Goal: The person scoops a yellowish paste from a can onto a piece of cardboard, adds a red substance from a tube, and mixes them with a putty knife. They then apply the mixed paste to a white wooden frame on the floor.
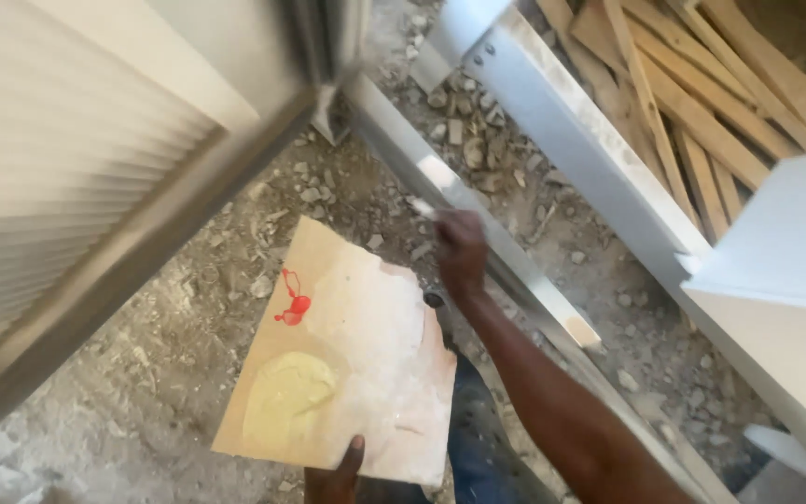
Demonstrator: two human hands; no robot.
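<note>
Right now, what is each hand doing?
Left hand: closed on the cardboard sheet edge.
Right hand: closed on a small pale tool, at the white frame.

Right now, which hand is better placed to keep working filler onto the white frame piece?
Probably the right hand: it holds a small blade against the white frame piece. The left hand grips the cardboard board carrying yellow putty.

a building site: rubble on bare ground, stacked timber planks, unfinished metal frames.
</note>
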